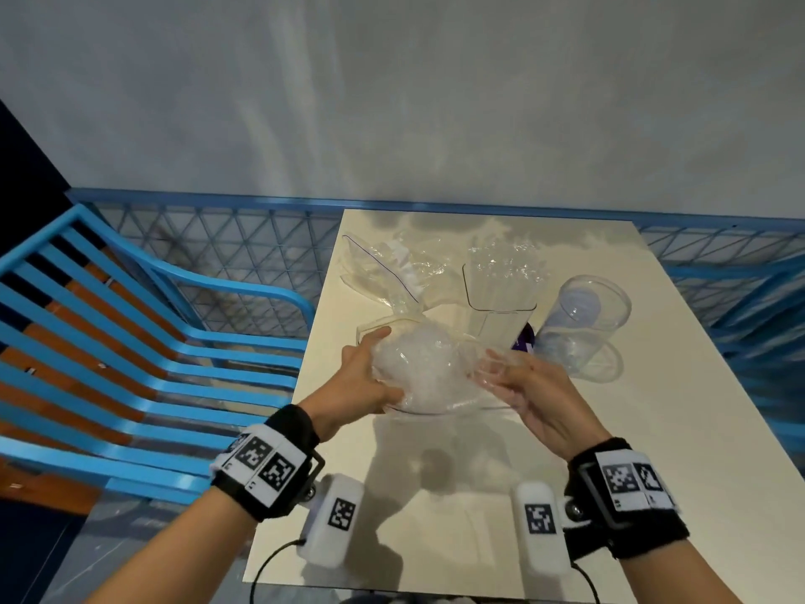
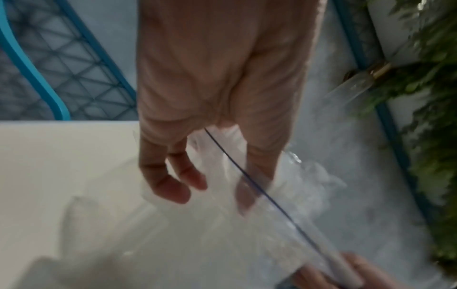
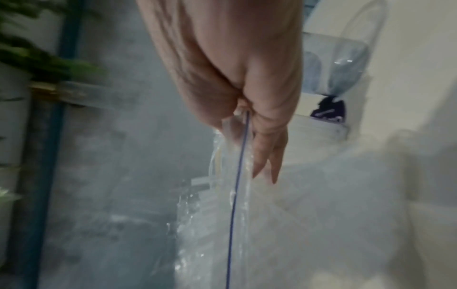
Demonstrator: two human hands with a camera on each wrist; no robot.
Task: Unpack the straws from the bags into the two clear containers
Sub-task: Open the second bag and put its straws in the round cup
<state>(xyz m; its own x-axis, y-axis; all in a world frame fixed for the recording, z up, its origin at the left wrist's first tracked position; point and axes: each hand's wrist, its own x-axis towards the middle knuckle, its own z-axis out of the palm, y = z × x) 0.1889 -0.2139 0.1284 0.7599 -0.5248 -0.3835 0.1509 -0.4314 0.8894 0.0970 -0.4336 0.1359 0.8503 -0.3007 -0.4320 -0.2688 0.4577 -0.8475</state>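
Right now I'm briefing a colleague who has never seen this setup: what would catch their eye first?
Both hands, left hand and right hand, grip a crumpled clear bag above the near middle of the pale table. Behind it stand a square clear container holding straws and a round one; a blue chair sits left.

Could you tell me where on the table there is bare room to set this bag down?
The table is bare along its right side, beyond the right hand, and on the near strip below both hands. It is crowded at the far middle: an empty zip bag, a square container and a round container stand close together.
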